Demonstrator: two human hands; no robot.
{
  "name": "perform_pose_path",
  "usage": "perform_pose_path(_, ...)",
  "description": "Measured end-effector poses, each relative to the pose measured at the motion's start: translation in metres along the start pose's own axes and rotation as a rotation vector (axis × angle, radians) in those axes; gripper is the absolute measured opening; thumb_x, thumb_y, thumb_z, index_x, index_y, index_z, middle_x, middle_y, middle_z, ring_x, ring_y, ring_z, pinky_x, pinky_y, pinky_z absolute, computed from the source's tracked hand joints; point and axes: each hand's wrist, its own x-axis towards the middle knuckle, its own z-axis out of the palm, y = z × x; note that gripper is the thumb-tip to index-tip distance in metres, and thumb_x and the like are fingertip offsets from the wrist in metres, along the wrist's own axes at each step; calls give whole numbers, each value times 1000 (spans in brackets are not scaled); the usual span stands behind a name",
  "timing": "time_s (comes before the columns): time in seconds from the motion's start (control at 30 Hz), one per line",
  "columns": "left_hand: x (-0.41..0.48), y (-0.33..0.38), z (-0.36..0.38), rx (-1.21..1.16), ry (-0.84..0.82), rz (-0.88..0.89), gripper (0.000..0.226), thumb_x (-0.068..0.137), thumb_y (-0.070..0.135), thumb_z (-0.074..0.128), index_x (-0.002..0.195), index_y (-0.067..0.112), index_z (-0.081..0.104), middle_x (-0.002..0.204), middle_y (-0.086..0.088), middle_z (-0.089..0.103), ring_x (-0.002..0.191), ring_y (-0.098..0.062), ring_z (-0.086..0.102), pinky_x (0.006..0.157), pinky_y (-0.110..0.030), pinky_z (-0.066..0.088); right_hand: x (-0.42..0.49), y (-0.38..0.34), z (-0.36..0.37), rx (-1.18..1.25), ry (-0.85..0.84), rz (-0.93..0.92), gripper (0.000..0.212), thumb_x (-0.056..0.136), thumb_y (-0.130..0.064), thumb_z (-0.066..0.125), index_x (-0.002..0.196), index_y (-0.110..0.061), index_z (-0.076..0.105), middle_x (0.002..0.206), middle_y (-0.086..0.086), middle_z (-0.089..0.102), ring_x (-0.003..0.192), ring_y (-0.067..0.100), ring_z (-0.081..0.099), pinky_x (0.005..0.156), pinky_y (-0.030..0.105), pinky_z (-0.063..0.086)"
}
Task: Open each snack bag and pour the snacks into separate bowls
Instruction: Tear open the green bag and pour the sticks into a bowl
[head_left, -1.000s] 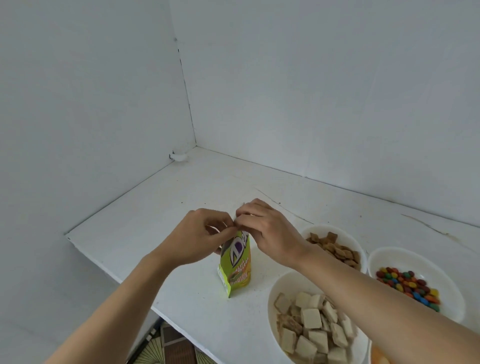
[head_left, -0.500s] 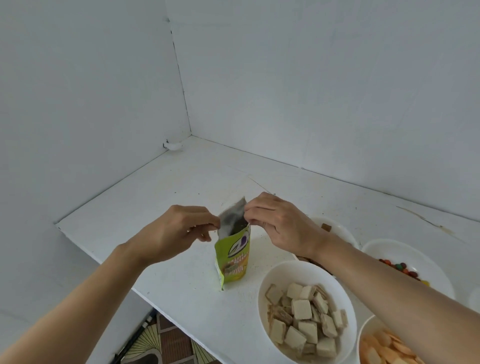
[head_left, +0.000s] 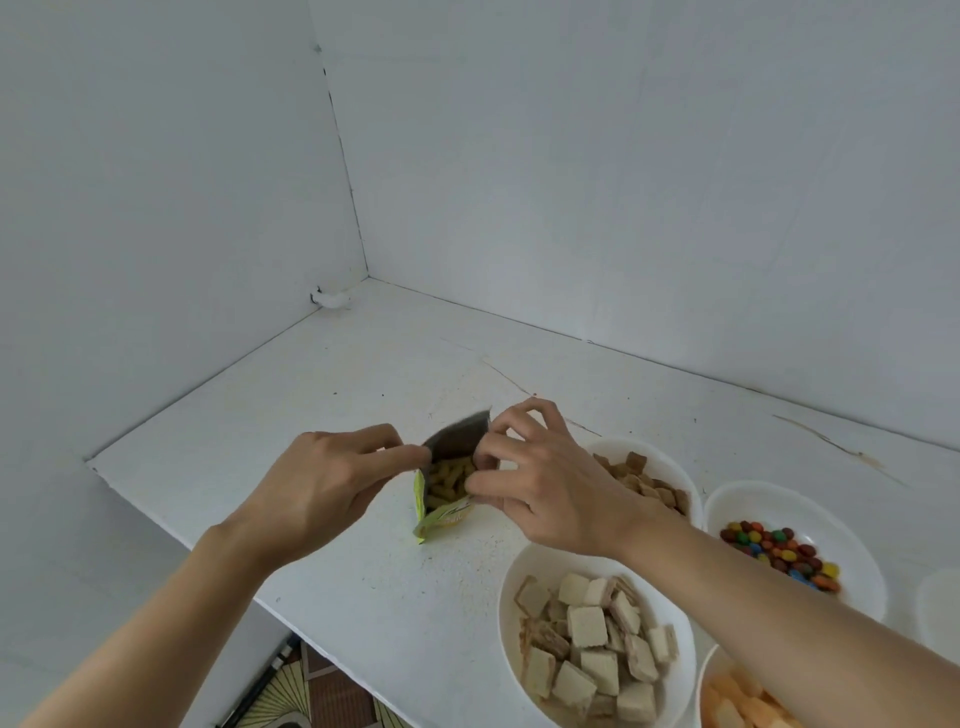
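While the green snack bag (head_left: 448, 515) stands open at the frame's centre, left hand (head_left: 322, 486) and right hand (head_left: 550, 488) each pinch a side of its mouth. Light, crinkly and floppy, it likely pours best gripped low around the body.

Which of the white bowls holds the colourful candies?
The candy bowl, right of the brown-squares bowl, behind the wafer bowl: only it holds multicoloured round sweets.
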Motion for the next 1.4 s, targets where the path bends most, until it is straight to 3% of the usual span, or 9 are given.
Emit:
perform_pose_path(0.17, -9, -25, -12, 50, 40, -42, 41, 108, 43, 25, 119, 28, 62, 89, 9, 67, 54, -19, 57, 42, -28, 42, -3, -5, -3, -52, 1, -10, 21, 88, -9, 60, 86, -27, 70, 97, -8, 59, 107, 21, 50, 105, 51, 29)
perform_pose_path(0.27, -13, -24, 0, 5, 68, -110, 25, 102, 23, 42, 119, 29, 60, 85, 11, 65, 56, -9, 60, 45, -31, 50, 4, -7, -5, -62, 5, 5, 19, 85, -9, 62, 84, -27, 68, 94, -8, 59, 107, 20, 50, 105, 51, 29)
perform_pose_path(0.37, -14, -11, 12, -238, 131, -266, 36, 99, 0, 55, 116, 31, 62, 92, 14, 68, 67, -2, 69, 56, -28, 57, 7, -11, -7, -78, 14, 40, 11, 88, -17, 64, 84, -26, 69, 89, -8, 61, 106, 19, 50, 106, 51, 28)
perform_pose_path(0.57, -34, 34, 33, -838, 148, -515, 33, 100, 38, 55, 131, 30, 49, 111, 3, 73, 100, -20, 73, 84, -28, 58, 10, -18, -7, -129, 14, 99, 17, 88, -20, 60, 99, -29, 71, 84, -10, 59, 102, 17, 51, 108, 53, 26)
perform_pose_path(0.7, -59, 56, 65, -916, 259, -653, 24, 97, 22, 61, 121, 22, 57, 116, 1, 71, 112, -21, 70, 95, -31, 56, 15, -26, -3, -98, 16, 94, 13, 91, -23, 59, 96, -27, 70, 86, -9, 57, 102, 17, 50, 107, 52, 28)
perform_pose_path(0.87, -61, 67, 87, -891, 375, -757, 17, 100, 8, 52, 111, 14, 62, 106, 3, 73, 106, -19, 70, 80, -31, 60, 29, -37, 4, -24, -19, -13, 11, 96, -27, 58, 96, -23, 69, 117, -3, 57, 120, 18, 48, 112, 48, 27)
perform_pose_path(1.0, -58, 61, 95, -890, 418, -795, 24, 102, 3, 51, 111, 21, 63, 105, -2, 72, 103, -26, 69, 87, -40, 56, 41, -36, 11, 37, -35, -12, 13, 99, -25, 57, 99, -20, 68, 126, -6, 56, 127, 15, 46, 113, 45, 27)
perform_pose_path(1.17, -56, 68, 97, -961, 498, -849, 24, 101, 10, 52, 111, 32, 52, 101, -1, 66, 89, -19, 69, 74, -29, 55, 47, -32, 12, 244, 73, 252, 7, 96, -20, 61, 99, -14, 62, 119, -5, 51, 106, 17, 53, 88, 46, 47)
perform_pose_path(1.4, -46, 57, 82, -1098, 576, -812, 24, 101, 5, 51, 104, 26, 60, 99, 1, 67, 89, -17, 65, 67, -24, 51, 54, -19, -8, 448, 369, 549, 13, 98, -25, 55, 98, -13, 58, 114, -5, 45, 94, 17, 60, 80, 50, 53)
